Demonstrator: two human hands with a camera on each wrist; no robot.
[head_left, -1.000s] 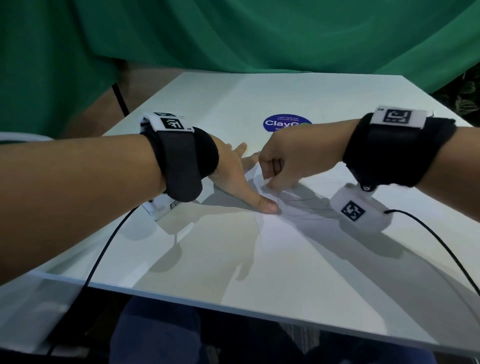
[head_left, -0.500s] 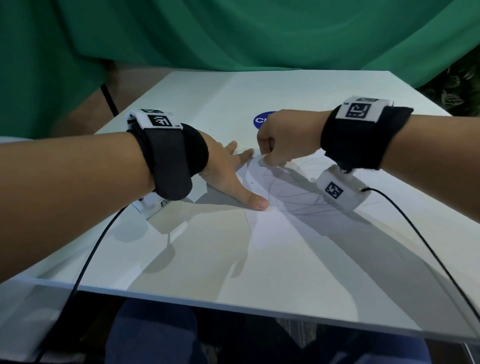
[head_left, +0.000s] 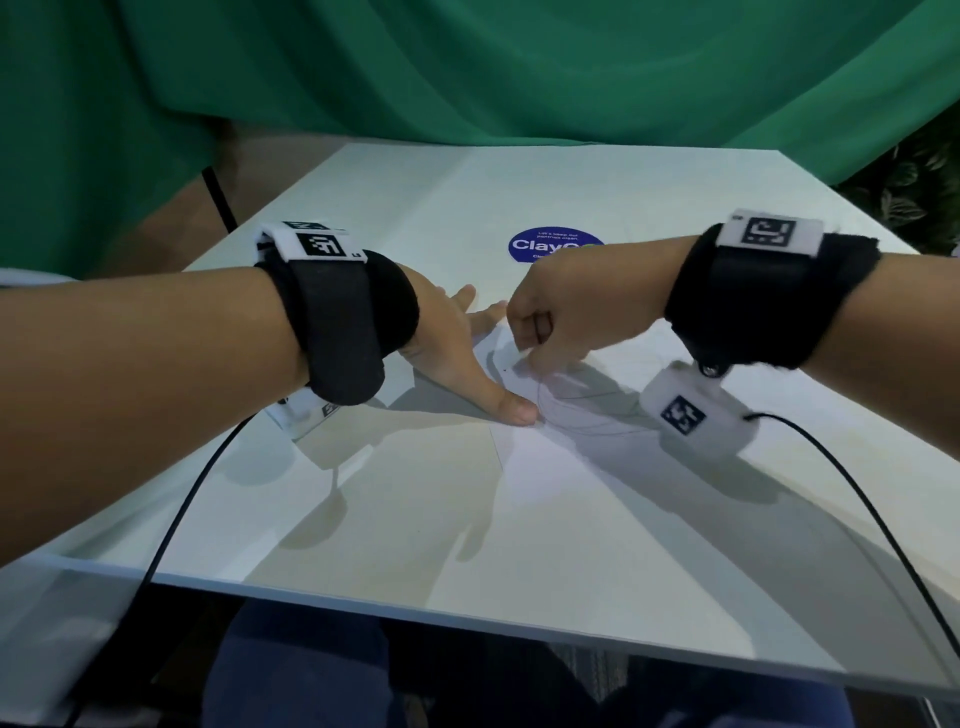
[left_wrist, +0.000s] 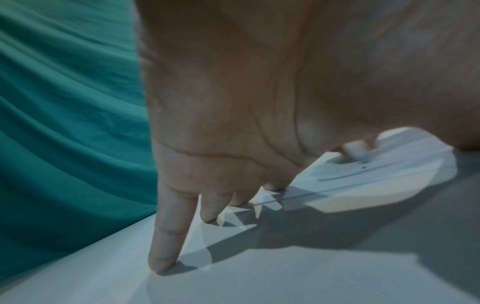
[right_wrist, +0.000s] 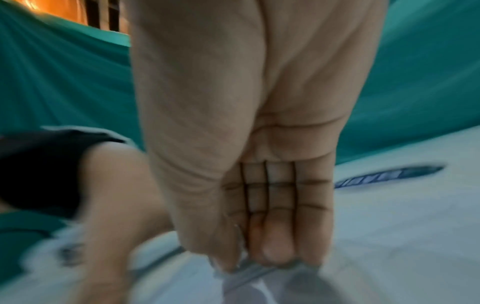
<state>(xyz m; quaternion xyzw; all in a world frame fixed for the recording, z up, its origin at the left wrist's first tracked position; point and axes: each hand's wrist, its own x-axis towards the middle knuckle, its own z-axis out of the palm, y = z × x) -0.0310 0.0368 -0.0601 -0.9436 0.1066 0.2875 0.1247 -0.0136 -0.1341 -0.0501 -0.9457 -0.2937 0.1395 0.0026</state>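
Note:
A white sheet of paper lies on the white table, with thin dark curved lines across it. My left hand lies flat on the sheet's left part, fingers straight and spread, thumb tip pressed down; the left wrist view shows its fingertips touching the surface. My right hand is curled into a fist just right of it, its thumb and fingertips pinching something small and thin down at the paper. What it pinches is too blurred to name.
A round blue sticker sits on the table beyond the hands. Black cables trail from both wrists over the near table edge. Green cloth hangs behind and to the left.
My right fist moved a little away across the sheet, then came back nearer the left thumb. The left hand has stayed pressed on the paper.

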